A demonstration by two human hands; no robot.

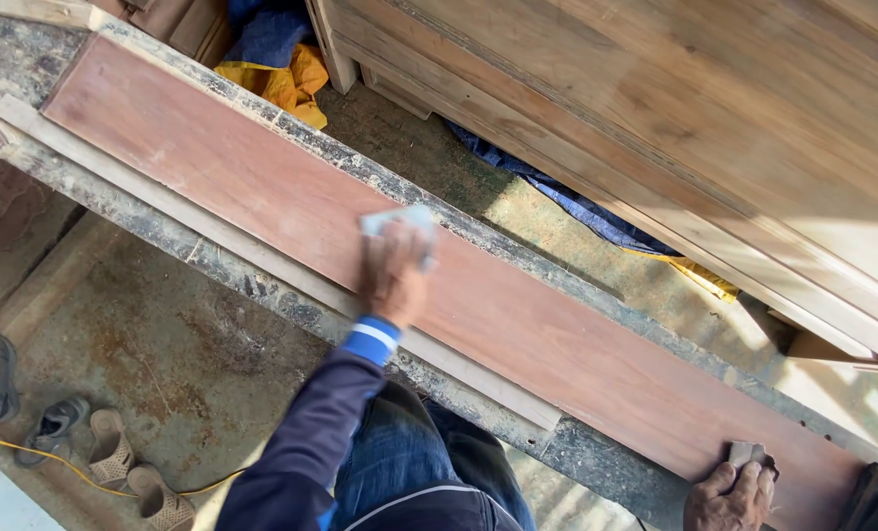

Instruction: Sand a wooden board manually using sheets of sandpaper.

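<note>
Reddish board (518, 324), left hand (394, 280) mid-span.

Left hand (393, 278), sandpaper (400, 222), reddish board (518, 315)

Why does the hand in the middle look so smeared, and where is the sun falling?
Head view: the left hand and its sanding pad are motion-blurred; the reddish board stays sharp. Sunlight strikes the floor and wooden panels at right; the right hand is cut off by the frame's edge.

Navy sleeve (306, 442) with blue-and-white cuff (372, 339), blue jeans (405, 457)
</note>
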